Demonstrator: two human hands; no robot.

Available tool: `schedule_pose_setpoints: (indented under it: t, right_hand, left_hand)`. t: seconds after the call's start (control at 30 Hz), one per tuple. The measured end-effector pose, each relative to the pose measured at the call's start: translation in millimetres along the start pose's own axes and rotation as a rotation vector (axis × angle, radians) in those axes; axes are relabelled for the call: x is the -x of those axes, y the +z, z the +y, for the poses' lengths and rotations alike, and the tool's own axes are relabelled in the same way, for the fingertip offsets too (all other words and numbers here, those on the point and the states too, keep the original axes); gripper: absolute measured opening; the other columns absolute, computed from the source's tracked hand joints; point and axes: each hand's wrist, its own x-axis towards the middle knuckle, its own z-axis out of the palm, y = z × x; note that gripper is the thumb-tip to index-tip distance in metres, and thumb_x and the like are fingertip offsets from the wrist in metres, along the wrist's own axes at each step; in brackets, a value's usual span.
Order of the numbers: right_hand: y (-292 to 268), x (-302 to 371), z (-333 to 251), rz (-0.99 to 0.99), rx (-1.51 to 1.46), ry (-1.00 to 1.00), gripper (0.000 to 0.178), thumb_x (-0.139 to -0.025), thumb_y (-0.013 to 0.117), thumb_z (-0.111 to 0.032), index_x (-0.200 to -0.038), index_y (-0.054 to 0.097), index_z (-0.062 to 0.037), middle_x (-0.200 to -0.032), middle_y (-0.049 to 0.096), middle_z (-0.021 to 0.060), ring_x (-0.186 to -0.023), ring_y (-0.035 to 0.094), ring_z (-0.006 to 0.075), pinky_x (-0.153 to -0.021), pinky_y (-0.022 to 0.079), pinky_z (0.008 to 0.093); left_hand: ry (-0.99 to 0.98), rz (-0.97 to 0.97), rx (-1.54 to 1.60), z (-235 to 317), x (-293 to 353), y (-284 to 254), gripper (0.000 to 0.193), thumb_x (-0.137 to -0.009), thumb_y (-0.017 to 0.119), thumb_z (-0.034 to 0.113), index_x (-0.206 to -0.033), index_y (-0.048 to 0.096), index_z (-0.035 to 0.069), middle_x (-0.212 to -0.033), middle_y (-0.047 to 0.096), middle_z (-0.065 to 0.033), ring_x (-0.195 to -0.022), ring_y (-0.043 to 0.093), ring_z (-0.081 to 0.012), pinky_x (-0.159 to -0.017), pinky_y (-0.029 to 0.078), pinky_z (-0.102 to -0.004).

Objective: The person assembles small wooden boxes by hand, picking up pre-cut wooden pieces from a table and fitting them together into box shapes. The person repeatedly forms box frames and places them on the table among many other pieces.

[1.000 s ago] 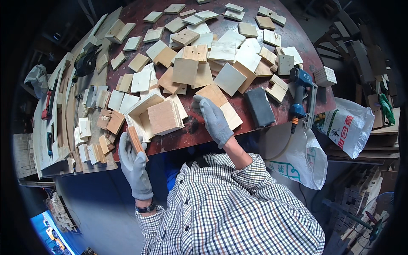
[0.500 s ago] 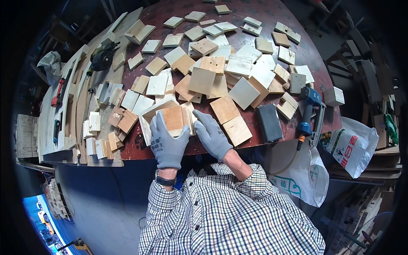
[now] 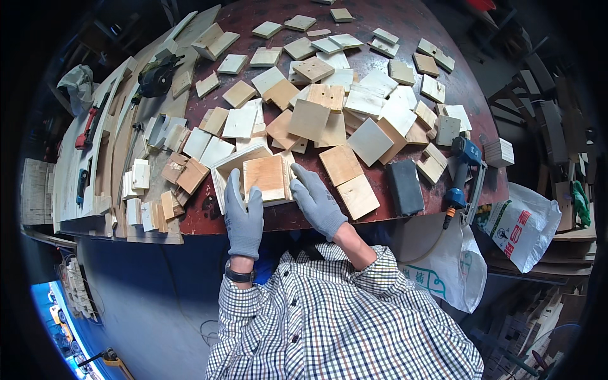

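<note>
My left hand (image 3: 244,218), in a grey work glove, is at the left of a small group of wooden boards near the table's front edge. Its fingers are stretched and the thumb stands apart. On the group's other side, my right hand (image 3: 318,204), gloved alike, has straight fingers along the boards' right edge; whether it presses on them I cannot tell. Between the hands a square reddish-tan wooden board (image 3: 264,175) faces up. Paler wooden boards (image 3: 231,166) stand on edge around its left and far sides. Neither hand is wrapped round a piece.
Loose wooden blocks (image 3: 310,120) heap across the dark red table (image 3: 418,82). To the right lie a dark grey block (image 3: 405,187) and a blue air nailer (image 3: 461,177) with a hose. Long boards, a tape measure (image 3: 158,77) and a red-handled tool (image 3: 88,126) occupy the left.
My left hand has turned and drawn a little left, its thumb coming off the front of the tan board. My right hand has shifted only slightly. The view has moved a little.
</note>
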Motion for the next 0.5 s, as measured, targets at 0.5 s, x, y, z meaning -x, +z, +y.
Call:
schedule_pose_setpoints:
  t: [0.5]
  right_hand:
    - [-11, -4, 2, 0.033, 0.194, -0.144, 0.058, -0.105, 0.055, -0.028, -0.153, 0.046, 0.0034, -0.147, 0.054, 0.0289, -0.137, 0.052, 0.0440, -0.117, 0.040, 0.0470]
  left_hand:
    - [0.118, -0.039, -0.560, 36, 1, 13, 0.107, -0.084, 0.084, 0.054, -0.161, 0.034, -0.001, -0.152, 0.047, -0.0339, -0.142, 0.051, -0.0472, -0.115, 0.046, -0.0493]
